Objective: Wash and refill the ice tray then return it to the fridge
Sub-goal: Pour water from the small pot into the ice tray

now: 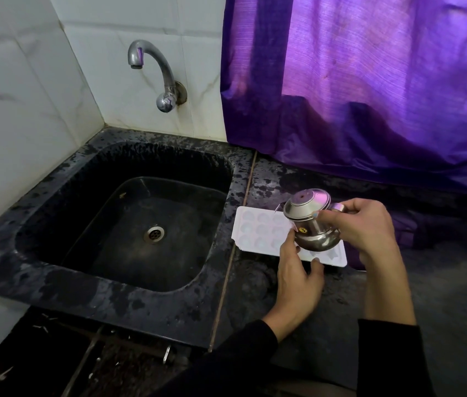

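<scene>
A white ice tray (258,227) lies flat on the dark counter, just right of the sink. My right hand (367,224) grips a small steel pot (309,222) and holds it tilted over the tray's middle, mouth turned toward the left cells. A thin stream of water seems to fall from its lip. My left hand (298,276) holds the tray's near edge, thumb on the rim and fingers spread beside the pot. The tray's right half is partly hidden by the pot and my hands.
A black stone sink (54,213) with a steel drain (154,234) sits to the left, under a wall tap (152,70) that runs no water. A purple curtain (369,81) hangs down onto the counter behind the tray. The wet counter (255,305) continues toward me.
</scene>
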`<state>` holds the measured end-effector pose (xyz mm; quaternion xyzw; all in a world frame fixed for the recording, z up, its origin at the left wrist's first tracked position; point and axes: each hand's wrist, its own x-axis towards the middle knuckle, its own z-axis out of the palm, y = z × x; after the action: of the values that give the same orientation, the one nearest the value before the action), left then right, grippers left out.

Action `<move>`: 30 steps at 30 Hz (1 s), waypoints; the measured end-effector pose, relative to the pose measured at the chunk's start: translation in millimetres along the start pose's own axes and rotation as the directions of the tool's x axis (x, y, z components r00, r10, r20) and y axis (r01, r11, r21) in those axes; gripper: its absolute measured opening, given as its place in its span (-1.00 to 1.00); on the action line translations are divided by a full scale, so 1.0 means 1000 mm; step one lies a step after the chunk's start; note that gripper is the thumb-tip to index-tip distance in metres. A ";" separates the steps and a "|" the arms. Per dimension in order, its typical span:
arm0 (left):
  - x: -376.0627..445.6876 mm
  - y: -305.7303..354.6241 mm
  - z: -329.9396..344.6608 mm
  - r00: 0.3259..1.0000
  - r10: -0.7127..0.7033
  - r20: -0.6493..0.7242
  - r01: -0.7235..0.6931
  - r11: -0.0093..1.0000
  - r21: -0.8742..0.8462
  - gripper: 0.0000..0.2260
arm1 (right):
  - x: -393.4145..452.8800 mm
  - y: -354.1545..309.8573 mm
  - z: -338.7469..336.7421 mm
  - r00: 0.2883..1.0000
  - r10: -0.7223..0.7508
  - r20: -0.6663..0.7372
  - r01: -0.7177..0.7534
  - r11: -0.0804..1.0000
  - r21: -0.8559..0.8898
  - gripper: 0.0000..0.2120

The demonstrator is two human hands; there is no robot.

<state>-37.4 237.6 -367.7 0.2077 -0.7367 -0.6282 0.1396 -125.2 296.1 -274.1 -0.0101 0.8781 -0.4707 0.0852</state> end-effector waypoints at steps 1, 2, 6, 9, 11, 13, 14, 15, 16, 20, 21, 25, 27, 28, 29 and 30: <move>0.000 0.001 0.000 1.000 0.011 -0.007 -0.011 1.000 -0.004 -0.38 | 0.001 0.001 -0.001 1.000 0.001 0.006 -0.002 0.999 0.034 -0.61; 0.000 0.001 -0.001 1.000 0.020 -0.014 -0.020 1.000 -0.008 -0.38 | 0.001 0.001 -0.002 1.000 0.000 0.013 -0.001 0.998 0.062 -0.62; 0.001 0.003 -0.003 0.999 0.030 -0.015 -0.031 0.999 -0.024 -0.37 | 0.002 -0.001 -0.002 1.000 -0.012 0.011 0.010 0.996 0.090 -0.67; 0.003 0.003 -0.006 1.000 0.020 -0.006 -0.021 0.999 -0.026 -0.37 | 0.001 -0.007 0.005 0.999 -0.035 -0.015 0.036 0.999 0.035 -0.61; 0.005 0.002 -0.008 1.000 0.012 -0.013 -0.012 0.999 -0.033 -0.37 | 0.000 -0.011 0.011 0.998 -0.061 -0.026 0.061 0.998 -0.020 -0.66; 0.006 0.000 -0.009 1.000 -0.003 -0.020 0.002 0.999 -0.033 -0.37 | 0.000 -0.013 0.015 0.996 -0.081 -0.028 0.079 0.995 -0.067 -0.72; 0.007 -0.001 -0.010 1.000 -0.011 -0.025 0.010 0.999 -0.033 -0.37 | 0.000 -0.014 0.017 0.996 -0.089 -0.025 0.087 0.992 -0.087 -0.72; 0.007 -0.001 -0.011 0.999 -0.014 -0.029 0.013 0.999 -0.033 -0.37 | 0.000 -0.015 0.019 0.995 -0.097 -0.023 0.094 0.990 -0.105 -0.72; 0.008 -0.002 -0.012 0.999 -0.014 -0.030 0.013 0.999 -0.031 -0.37 | 0.000 -0.016 0.021 0.994 -0.103 -0.022 0.100 0.988 -0.121 -0.73; 0.010 -0.004 -0.014 0.999 -0.032 -0.023 0.031 0.999 -0.022 -0.37 | 0.000 -0.022 0.027 0.993 -0.118 -0.021 0.112 0.975 -0.192 -0.74; 0.010 -0.004 -0.015 0.999 -0.034 -0.024 0.034 0.999 -0.024 -0.37 | -0.001 -0.023 0.028 0.993 -0.117 -0.017 0.111 0.971 -0.211 -0.74; 0.011 -0.004 -0.018 0.999 -0.044 -0.020 0.044 0.999 -0.021 -0.38 | -0.001 -0.027 0.030 0.994 -0.108 -0.003 0.104 0.963 -0.247 -0.75; 0.011 -0.004 -0.018 0.999 -0.048 -0.014 0.048 0.999 -0.023 -0.38 | -0.001 -0.028 0.031 0.995 -0.104 -0.003 0.100 0.961 -0.257 -0.75; 0.011 -0.005 -0.018 0.999 -0.053 -0.010 0.052 0.998 -0.027 -0.38 | -0.001 -0.028 0.031 0.995 -0.104 -0.002 0.100 0.960 -0.261 -0.75; 0.011 -0.005 -0.019 0.998 -0.058 -0.007 0.058 0.998 -0.031 -0.38 | -0.002 -0.028 0.032 0.995 -0.105 -0.001 0.101 0.959 -0.265 -0.76; 0.011 -0.005 -0.019 0.998 -0.063 -0.007 0.063 0.998 -0.032 -0.38 | -0.003 -0.029 0.032 0.994 -0.106 0.000 0.102 0.958 -0.267 -0.76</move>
<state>-37.7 214.9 -369.8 0.2309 -0.7191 -0.6432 0.1261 -119.3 253.9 -267.4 -0.0644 0.9322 -0.3523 0.0520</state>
